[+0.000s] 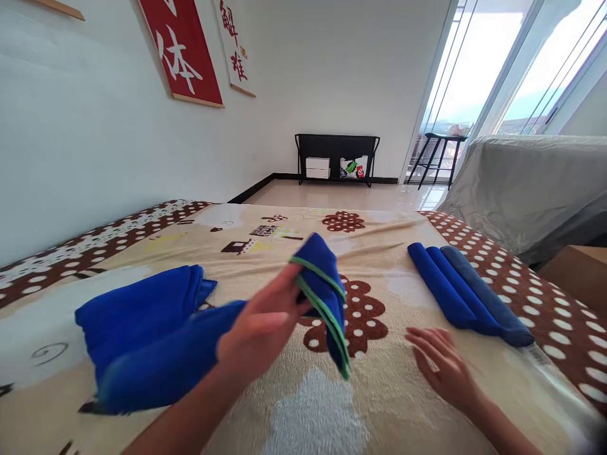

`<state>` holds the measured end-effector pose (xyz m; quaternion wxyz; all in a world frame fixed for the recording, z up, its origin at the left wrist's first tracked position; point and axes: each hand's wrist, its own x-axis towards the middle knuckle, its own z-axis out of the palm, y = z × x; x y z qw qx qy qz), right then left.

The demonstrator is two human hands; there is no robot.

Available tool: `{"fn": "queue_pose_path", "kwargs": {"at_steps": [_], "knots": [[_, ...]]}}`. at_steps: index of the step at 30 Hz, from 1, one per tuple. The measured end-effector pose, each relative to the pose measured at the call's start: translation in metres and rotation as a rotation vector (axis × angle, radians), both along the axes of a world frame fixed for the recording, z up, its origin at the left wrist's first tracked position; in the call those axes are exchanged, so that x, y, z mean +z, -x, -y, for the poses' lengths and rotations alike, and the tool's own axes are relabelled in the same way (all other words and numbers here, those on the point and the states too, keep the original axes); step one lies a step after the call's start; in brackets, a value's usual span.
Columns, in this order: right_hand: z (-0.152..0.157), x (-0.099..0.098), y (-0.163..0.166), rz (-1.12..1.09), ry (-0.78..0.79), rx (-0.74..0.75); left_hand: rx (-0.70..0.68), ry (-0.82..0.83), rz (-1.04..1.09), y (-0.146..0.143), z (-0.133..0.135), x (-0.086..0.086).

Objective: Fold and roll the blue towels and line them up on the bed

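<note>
My left hand (258, 325) is closed around a blue towel with green edging (320, 275), holding it above the middle of the bed. A blurred blue length of cloth (165, 360) extends from behind this hand to the lower left; I cannot tell whether it is the same towel. Behind that length lies a folded blue cloth (137, 309). My right hand (443, 363) hovers low over the blanket, fingers stretched out and nothing in them. Beyond it, to the right, several rolled blue towels (455, 287) rest side by side.
A patterned blanket (303, 404) with brown polka-dot borders covers the bed. A clear plastic wrapper (554, 373) lies at the right. Farther off are a plastic-covered piece of furniture (535, 183), a cardboard box (576, 275), a black rack (336, 148) and a stool (441, 148).
</note>
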<state>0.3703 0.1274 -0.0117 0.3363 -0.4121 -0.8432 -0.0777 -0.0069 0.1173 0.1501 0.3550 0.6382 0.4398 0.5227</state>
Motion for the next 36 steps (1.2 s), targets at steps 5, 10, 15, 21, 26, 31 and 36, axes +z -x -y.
{"fn": "queue_pose_path", "kwargs": {"at_steps": [5,10,15,21,26,31,36], "knots": [[-0.018,0.040,0.083,-0.161,0.233,0.378,-0.426,0.244,0.217,-0.045,-0.040,-0.050],[-0.066,0.025,0.116,-0.316,0.458,0.255,-0.135,0.175,-0.170,-0.026,-0.079,-0.128],[-0.067,0.000,0.112,-0.268,0.359,0.235,-0.175,-0.042,-0.428,-0.022,-0.068,-0.141],[-0.040,0.011,0.115,-0.107,-0.003,0.337,-0.001,-0.105,-0.483,-0.036,-0.051,-0.138],[-0.038,0.016,0.127,-0.034,0.057,0.371,0.012,-0.073,-0.471,-0.045,-0.038,-0.138],[-0.040,0.011,0.129,-0.118,0.059,0.358,-0.018,-0.127,-0.505,-0.048,-0.033,-0.133],[-0.041,0.008,0.128,-0.182,0.145,0.421,-0.170,-0.198,-0.529,-0.045,-0.034,-0.130]]}}
